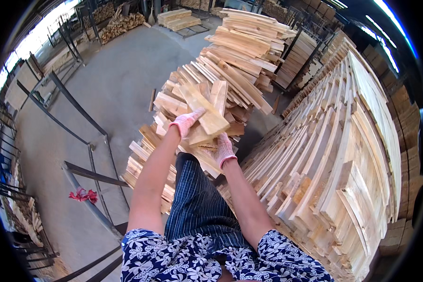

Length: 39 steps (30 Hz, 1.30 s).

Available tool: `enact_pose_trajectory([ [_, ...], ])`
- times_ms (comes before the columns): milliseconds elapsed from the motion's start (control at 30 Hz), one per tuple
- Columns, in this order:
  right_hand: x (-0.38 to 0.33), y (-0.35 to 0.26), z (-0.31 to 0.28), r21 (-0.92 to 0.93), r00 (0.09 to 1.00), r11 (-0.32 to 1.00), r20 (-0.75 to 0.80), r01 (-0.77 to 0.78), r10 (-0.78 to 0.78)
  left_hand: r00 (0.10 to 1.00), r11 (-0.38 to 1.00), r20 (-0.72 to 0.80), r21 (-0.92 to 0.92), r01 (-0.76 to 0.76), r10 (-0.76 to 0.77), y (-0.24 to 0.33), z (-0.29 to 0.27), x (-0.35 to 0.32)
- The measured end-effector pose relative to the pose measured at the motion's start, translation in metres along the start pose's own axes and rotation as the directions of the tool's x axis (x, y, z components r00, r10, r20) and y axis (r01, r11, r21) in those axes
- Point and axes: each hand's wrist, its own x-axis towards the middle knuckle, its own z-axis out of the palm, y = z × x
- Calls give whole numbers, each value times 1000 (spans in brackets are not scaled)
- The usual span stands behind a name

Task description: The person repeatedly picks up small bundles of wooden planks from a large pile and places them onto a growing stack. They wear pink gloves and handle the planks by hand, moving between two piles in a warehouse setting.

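Both my hands wear pinkish-white knit work gloves. My left hand is closed on the left edge of a short pale wooden board, its thumb lying over the top face. The board slants from far left to near right, and its far end is blurred. At the near end my right hand grips from the right side, its fingers partly hidden by the wood. Another board shows just under the first; I cannot tell whether it is held too. Beneath lies a loose heap of short boards.
A tall stack of long boards rises close on my right. Ahead stands a higher pile of planks. Dark metal frames stand on the grey floor to the left, one with a red cloth tied on it.
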Motion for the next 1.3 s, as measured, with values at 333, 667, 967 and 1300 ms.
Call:
enact_pose_trajectory([
  [333, -49, -11, 40, 186, 984, 967, -71, 174, -163, 941, 924, -13, -194, 328, -337, 69, 21, 9],
  [667, -39, 2, 27, 166, 976, 965, -111, 204, -188, 943, 929, 9, -167, 330, -333, 70, 21, -24],
  [967, -26, 44, 5, -207, 949, 943, -128, 260, -289, 898, 864, -11, -276, 420, -440, 19, 4, -15],
  [1300, -28, 72, -16, -559, 925, 810, -186, 178, -332, 875, 755, 120, -461, 467, -468, -8, 10, -52],
])
